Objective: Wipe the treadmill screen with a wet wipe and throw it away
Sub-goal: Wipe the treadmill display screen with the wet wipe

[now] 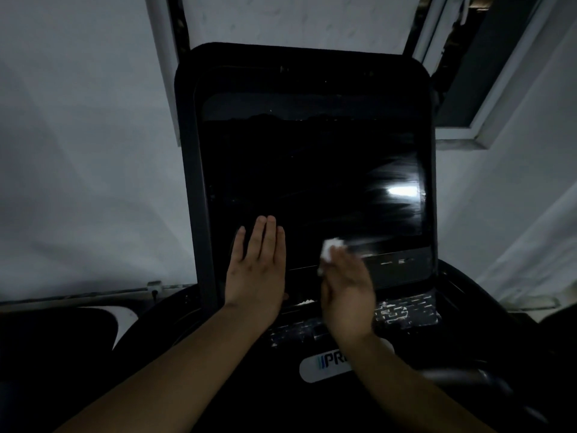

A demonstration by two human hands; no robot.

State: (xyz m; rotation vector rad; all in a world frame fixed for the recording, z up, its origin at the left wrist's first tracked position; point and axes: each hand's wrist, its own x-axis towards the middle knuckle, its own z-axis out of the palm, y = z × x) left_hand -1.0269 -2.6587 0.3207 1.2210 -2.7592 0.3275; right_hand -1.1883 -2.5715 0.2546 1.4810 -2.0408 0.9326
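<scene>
The treadmill screen (312, 170) is a large black panel in a dark frame, tilted up in front of me, with a bright glare and wet streaks at its right side. My left hand (257, 270) lies flat with fingers together against the screen's lower left. My right hand (346, 292) presses a crumpled white wet wipe (330, 250) on the lower middle of the screen; the hand is blurred.
Below the screen sits the dark console (406, 314) with worn white markings and a grey logo badge (324, 364). White walls stand on both sides. A window frame (462, 89) is at the upper right. A wall socket (154, 287) is at the left.
</scene>
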